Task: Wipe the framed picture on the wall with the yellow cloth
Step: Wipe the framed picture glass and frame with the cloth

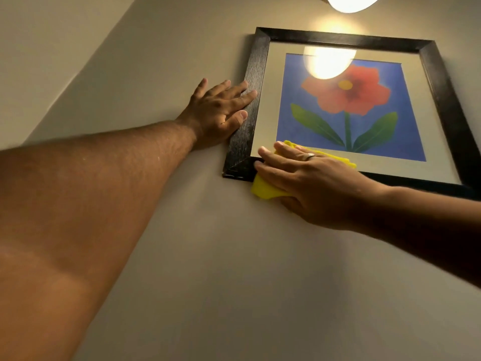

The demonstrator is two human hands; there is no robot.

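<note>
A framed picture (pixel 346 100) hangs on the wall: a black wooden frame, cream mat, and a red flower with green leaves on blue. My left hand (pixel 221 113) lies flat against the frame's left side, fingers spread, holding nothing. My right hand (pixel 309 181) presses a yellow cloth (pixel 265 188) onto the frame's bottom left corner. The cloth shows below my palm and again past my fingers along the lower mat. My hand hides most of the cloth. A ring sits on one finger.
A lit wall lamp (pixel 351 2) glows above the frame and reflects in the glass near the picture's top. The beige wall (pixel 208 269) spreads around the frame. A wall corner line runs diagonally at the upper left.
</note>
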